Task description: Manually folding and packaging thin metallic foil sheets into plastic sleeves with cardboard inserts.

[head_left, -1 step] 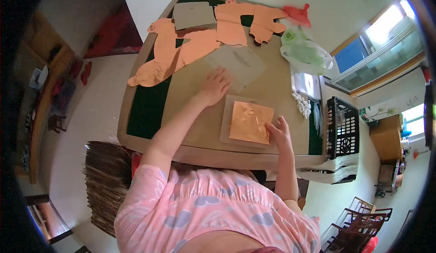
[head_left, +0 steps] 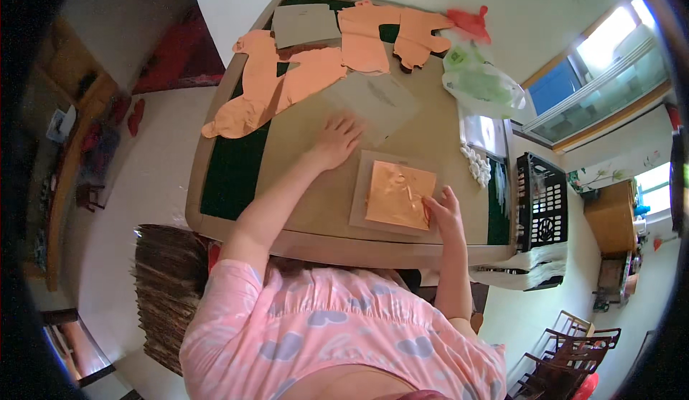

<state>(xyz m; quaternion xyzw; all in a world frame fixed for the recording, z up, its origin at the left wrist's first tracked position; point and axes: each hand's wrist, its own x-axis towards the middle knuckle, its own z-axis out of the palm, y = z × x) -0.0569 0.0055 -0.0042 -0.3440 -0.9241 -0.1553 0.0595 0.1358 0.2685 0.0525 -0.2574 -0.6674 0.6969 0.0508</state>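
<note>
My right hand [head_left: 449, 217] is at the right edge of a stack of copper-coloured foil squares [head_left: 400, 192], its thumb over the edge and its other fingers partly hidden. Beneath the foil lies a slightly larger translucent sheet [head_left: 359, 203], close to the table's near edge. My left hand [head_left: 337, 142] lies palm down on the table with fingers stretched out and a little blurred, holding nothing. Just beyond its fingertips is a pale translucent sheet [head_left: 387, 109] with a grey mark on it.
Orange foil pieces [head_left: 251, 91] stretch along the table's far left and back, beside a stack of grey sheets [head_left: 305, 25]. A green-and-white plastic bag [head_left: 481, 88] and small white objects [head_left: 476, 167] are at the right. A black basket [head_left: 542, 199] stands by the table, brown stacked material [head_left: 169, 292] at lower left.
The foil squares and the sheet below have shifted slightly right, along with my right hand. My left hand has moved slightly, its fingers now more blurred.
</note>
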